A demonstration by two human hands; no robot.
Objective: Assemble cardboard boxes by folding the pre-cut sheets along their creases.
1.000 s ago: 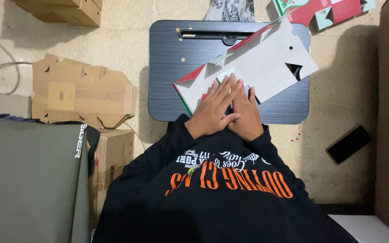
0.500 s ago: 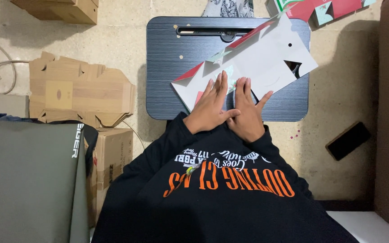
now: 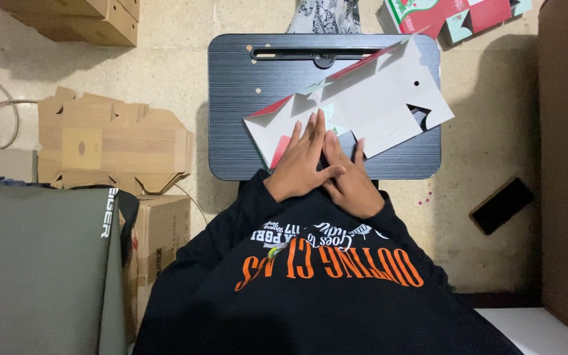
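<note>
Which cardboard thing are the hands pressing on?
The white flattened box on the black lap desk; both hands lie on it. The brown flattened cartons rest on the floor, untouched.

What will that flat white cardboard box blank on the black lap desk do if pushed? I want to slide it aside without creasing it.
The box blank looks thin and light, so it would probably slide easily on the smooth lap desk. Its cut flaps may flex at the scored folds rather than stay stiff. One corner overhangs the desk edge, so it could tip off once the left hand and right hand lift.
</note>
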